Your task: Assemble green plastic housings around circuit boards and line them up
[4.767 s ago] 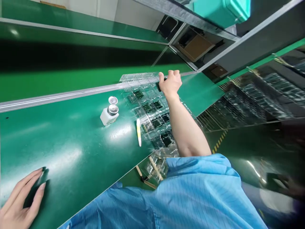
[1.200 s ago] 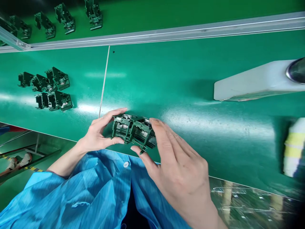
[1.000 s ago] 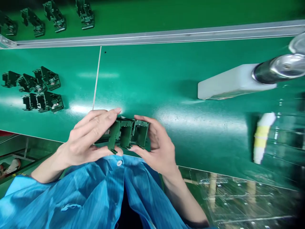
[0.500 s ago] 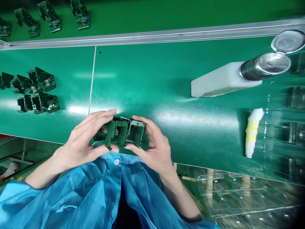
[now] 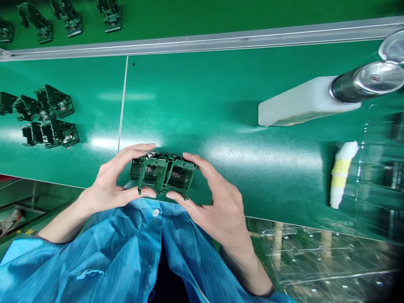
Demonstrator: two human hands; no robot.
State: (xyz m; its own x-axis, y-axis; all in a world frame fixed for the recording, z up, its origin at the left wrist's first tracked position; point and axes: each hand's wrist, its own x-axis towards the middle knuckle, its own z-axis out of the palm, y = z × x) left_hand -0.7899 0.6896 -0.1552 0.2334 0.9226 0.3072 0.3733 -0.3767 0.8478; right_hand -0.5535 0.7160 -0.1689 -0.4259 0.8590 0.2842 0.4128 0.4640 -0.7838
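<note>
Between my two hands is a dark green plastic frame part [image 5: 163, 173] with open box-like bays and small metal bits inside. My left hand [image 5: 115, 181] grips its left end, fingers along the far edge and thumb along the near edge. On the right end, my right hand [image 5: 214, 193] holds it the same way, thumb beneath the near edge. The part is just above the green table [image 5: 221, 105], close to its front edge; whether it touches the surface I cannot tell. Similar green parts [image 5: 59, 103] stand in a group at the left of the table.
A white bottle [image 5: 296, 103] with a metal pump top [image 5: 362, 82] stands at right. Nearby lies a white roll with yellow tape [image 5: 342, 174], beside clear plastic trays [image 5: 378, 168]. More trays [image 5: 322, 261] are below the table edge. Beyond a metal rail [image 5: 202, 40] sit several green parts [image 5: 109, 14].
The green part has tilted, so its bays now face more upward. My right hand has shifted slightly right, still holding its end. The camera view has moved a little.
</note>
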